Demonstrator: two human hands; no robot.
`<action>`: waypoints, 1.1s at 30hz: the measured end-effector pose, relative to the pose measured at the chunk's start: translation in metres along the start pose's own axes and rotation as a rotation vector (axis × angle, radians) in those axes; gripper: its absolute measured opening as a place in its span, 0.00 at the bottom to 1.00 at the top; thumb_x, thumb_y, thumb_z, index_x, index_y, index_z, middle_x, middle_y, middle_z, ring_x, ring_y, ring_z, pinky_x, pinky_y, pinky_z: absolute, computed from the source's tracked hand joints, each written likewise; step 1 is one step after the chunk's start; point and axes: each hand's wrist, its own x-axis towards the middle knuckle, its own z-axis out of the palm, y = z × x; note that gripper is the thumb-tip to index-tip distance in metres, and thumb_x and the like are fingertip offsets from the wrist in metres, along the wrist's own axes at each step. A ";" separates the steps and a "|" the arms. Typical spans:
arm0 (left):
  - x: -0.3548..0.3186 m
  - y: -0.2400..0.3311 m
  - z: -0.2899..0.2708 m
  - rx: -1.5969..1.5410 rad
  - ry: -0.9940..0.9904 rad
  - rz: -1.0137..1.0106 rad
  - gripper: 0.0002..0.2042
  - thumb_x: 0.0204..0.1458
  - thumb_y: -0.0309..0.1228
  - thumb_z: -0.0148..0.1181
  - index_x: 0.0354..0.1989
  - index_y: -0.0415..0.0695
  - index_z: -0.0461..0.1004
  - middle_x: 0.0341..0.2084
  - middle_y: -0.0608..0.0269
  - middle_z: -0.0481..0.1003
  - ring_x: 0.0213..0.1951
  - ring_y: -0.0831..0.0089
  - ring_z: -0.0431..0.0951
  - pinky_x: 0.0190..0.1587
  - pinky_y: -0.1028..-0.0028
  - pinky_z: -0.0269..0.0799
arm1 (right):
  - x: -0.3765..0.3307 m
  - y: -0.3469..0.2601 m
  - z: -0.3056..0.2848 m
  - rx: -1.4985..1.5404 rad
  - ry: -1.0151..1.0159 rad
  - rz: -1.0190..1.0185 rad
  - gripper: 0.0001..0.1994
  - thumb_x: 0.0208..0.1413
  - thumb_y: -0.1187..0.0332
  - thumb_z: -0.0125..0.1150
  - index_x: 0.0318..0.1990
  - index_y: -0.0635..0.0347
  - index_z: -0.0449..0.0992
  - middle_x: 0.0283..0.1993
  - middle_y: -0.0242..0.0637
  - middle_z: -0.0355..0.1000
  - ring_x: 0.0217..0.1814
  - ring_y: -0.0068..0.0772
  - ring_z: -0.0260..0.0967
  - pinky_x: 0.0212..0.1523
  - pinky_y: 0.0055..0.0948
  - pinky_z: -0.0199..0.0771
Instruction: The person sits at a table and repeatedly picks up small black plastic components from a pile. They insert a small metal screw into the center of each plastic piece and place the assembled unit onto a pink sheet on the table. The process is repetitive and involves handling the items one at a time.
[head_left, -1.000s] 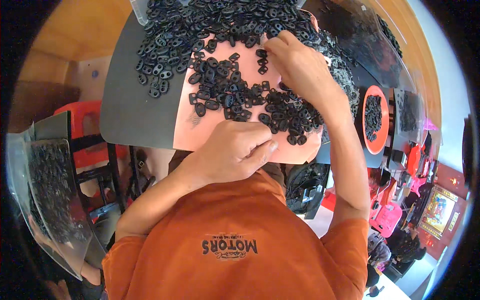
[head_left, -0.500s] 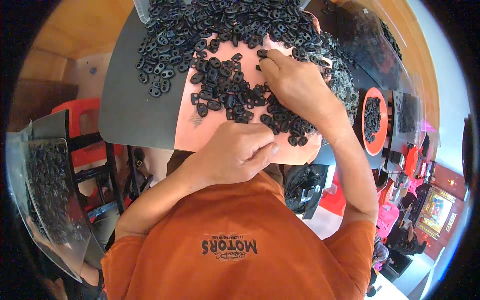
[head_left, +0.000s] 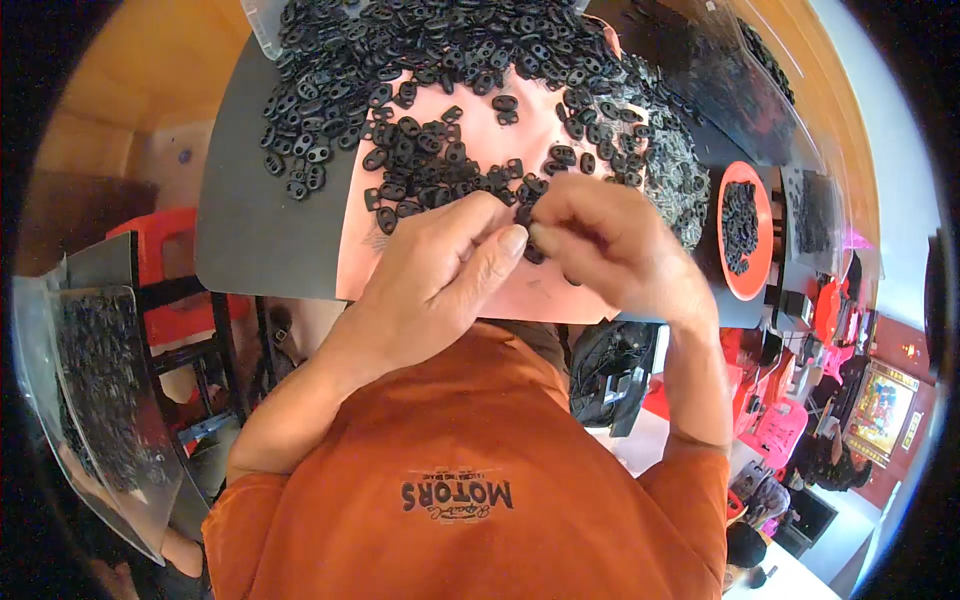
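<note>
My left hand (head_left: 430, 275) is closed over the near part of a salmon-pink sheet (head_left: 480, 130), its thumb pressed toward the curled fingers. Whatever it holds is hidden. Close beside it on the right, my right hand (head_left: 610, 240) has curled fingers, slightly blurred, and its fingertips nearly meet the left thumb. A small dark piece shows between the two hands; I cannot tell which hand has it. Just beyond them lies a loose group of black two-hole cord locks (head_left: 425, 150). One pair of black pieces (head_left: 505, 104) sits apart, farther up the sheet.
A large heap of black cord locks (head_left: 420, 35) covers the far side of the dark table (head_left: 245, 220). Clear small parts (head_left: 680, 170) are piled to the right. An orange-red oval tray (head_left: 768, 225) of black pieces stands beyond. Clear bins (head_left: 105, 380) flank the left side.
My right hand has drawn back from the far part of the sheet toward my left hand. My left hand has risen slightly and its thumb now points up and right. The view has shifted a little.
</note>
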 end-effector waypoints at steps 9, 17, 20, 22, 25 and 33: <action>-0.009 0.003 -0.008 -0.781 -0.209 -0.525 0.13 0.60 0.36 0.44 0.27 0.43 0.66 0.15 0.72 0.62 0.15 0.87 0.55 0.17 0.86 0.47 | -0.010 -0.006 0.026 -0.246 0.169 -0.233 0.11 0.45 0.69 0.63 0.31 0.63 0.68 0.26 0.39 0.63 0.23 0.42 0.64 0.21 0.35 0.64; -0.012 -0.002 0.003 -0.583 -0.268 -0.339 0.11 0.58 0.34 0.46 0.28 0.41 0.67 0.17 0.71 0.64 0.16 0.85 0.58 0.18 0.82 0.50 | -0.023 -0.005 0.034 -0.205 0.265 -0.263 0.09 0.49 0.69 0.60 0.27 0.63 0.67 0.21 0.39 0.58 0.18 0.43 0.59 0.17 0.35 0.59; -0.014 -0.005 0.008 -0.353 -0.208 -0.134 0.07 0.54 0.29 0.48 0.27 0.39 0.68 0.16 0.70 0.63 0.17 0.83 0.59 0.19 0.79 0.53 | -0.028 -0.002 0.027 -0.170 0.105 -0.200 0.10 0.54 0.66 0.54 0.27 0.62 0.67 0.22 0.41 0.63 0.23 0.47 0.66 0.21 0.38 0.66; -0.011 0.002 0.007 -0.163 -0.214 -0.047 0.06 0.50 0.27 0.49 0.27 0.38 0.70 0.16 0.71 0.63 0.18 0.82 0.60 0.21 0.79 0.55 | -0.027 0.000 0.028 -0.044 0.074 -0.165 0.09 0.56 0.66 0.53 0.28 0.62 0.68 0.21 0.41 0.62 0.23 0.48 0.66 0.22 0.38 0.66; -0.005 0.004 0.005 -0.023 -0.249 -0.009 0.03 0.47 0.23 0.49 0.25 0.36 0.66 0.12 0.64 0.60 0.16 0.78 0.60 0.19 0.74 0.55 | -0.024 -0.001 0.027 0.115 0.012 -0.095 0.09 0.57 0.67 0.51 0.29 0.63 0.69 0.22 0.42 0.63 0.24 0.49 0.66 0.25 0.38 0.67; 0.004 -0.010 0.009 -0.125 -0.153 -0.008 0.07 0.46 0.22 0.49 0.19 0.35 0.63 0.13 0.66 0.60 0.17 0.82 0.57 0.19 0.76 0.52 | 0.002 0.057 -0.025 -0.450 0.303 0.156 0.08 0.52 0.69 0.52 0.37 0.64 0.69 0.34 0.50 0.68 0.37 0.49 0.71 0.32 0.41 0.70</action>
